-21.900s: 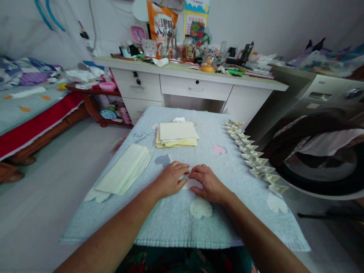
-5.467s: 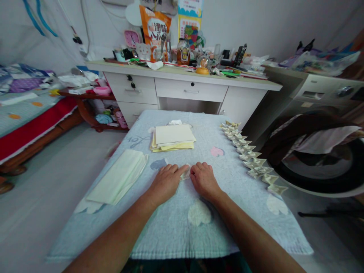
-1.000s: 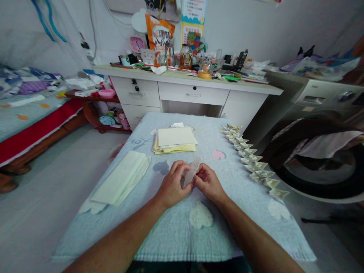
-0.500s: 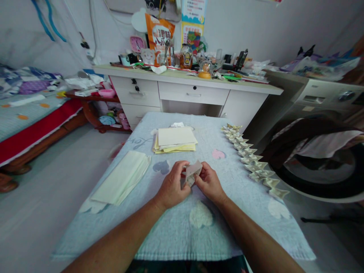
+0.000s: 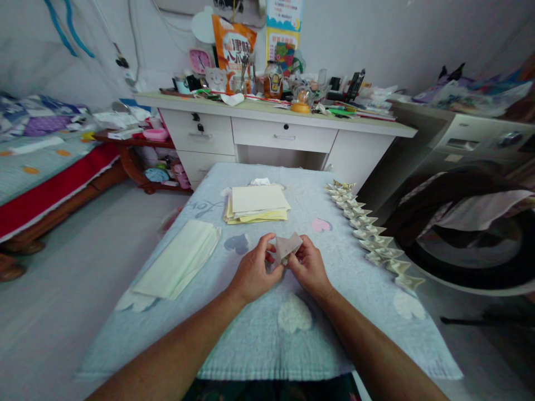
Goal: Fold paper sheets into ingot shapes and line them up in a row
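Observation:
A small piece of folded paper (image 5: 287, 246), pale and pointed at its upper corners, is held up between both hands over the cloth-covered table (image 5: 254, 345). My left hand (image 5: 257, 271) grips its left side, thumb low and fingers bent behind. On the right side, my right hand (image 5: 310, 266) pinches the paper between thumb and fingers. The fingertips partly hide its lower part. Beyond the hands lies a stack of cream and yellow paper sheets (image 5: 259, 200). Long pale-green folded sheets (image 5: 178, 260) rest to the left. A row of folded paper pieces (image 5: 370, 231) runs along the right edge.
Behind the table stands a white desk (image 5: 284, 133) crowded with jars, an orange bag (image 5: 234, 53) and a pink clock (image 5: 199, 61). A washing machine (image 5: 480, 139) with cloth hanging from its door is at the right. A bed (image 5: 50, 167) stands at the left.
The folded paper has turned in my hands, its upper corners now spread further apart. My right hand has shifted slightly to the right. The stacks and the row stay put.

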A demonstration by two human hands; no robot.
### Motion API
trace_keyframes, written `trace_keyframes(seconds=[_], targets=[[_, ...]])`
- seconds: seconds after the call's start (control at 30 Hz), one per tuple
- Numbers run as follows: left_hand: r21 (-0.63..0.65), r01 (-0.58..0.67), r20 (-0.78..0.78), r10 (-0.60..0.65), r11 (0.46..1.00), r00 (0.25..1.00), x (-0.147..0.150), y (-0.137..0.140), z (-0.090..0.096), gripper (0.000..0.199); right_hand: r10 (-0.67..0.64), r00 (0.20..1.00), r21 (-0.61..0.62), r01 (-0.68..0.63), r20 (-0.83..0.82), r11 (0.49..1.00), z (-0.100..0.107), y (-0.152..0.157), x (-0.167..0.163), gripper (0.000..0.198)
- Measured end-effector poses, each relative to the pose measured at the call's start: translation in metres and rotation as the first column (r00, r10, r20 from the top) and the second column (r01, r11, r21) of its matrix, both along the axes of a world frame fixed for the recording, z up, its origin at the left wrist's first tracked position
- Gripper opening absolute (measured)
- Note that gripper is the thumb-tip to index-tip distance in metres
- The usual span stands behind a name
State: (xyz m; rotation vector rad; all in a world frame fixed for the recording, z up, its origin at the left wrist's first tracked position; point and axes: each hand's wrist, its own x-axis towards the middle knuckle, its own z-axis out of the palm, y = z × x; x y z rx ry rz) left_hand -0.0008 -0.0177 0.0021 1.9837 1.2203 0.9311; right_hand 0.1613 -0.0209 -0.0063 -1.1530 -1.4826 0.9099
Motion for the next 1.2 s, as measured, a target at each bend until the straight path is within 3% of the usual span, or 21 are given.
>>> trace_keyframes(seconds=[0.17,0.37,0.67,1.2], targets=[[-0.046,0.039,0.008,-0.039,0.998,0.999,0.0001,0.0009,0.0009,0.064,-0.003,0.999,-0.009,0.002,-0.053,1.0,-0.0037,0.0014,0.0001,0.012],[-0.125,0.055,0.141,-0.038,0.991,0.989,-0.0008,0.0019,0.0014,0.057,0.011,1.0,-0.014,-0.011,-0.026,1.0,-0.0024,0.0003,0.0007,0.014],[-0.168,0.093,0.22,-0.055,0.981,0.974,-0.0034,0.0029,0.0003,0.053,0.015,1.0,-0.068,-0.014,0.013,0.998,-0.0023,-0.0014,0.0004,0.02],[-0.216,0.094,0.257,-0.036,0.972,0.966,-0.0049,0.0039,-0.0005,0.044,0.02,1.0,-0.109,-0.017,0.021,0.994,-0.0036,0.0001,0.0006,0.02]])
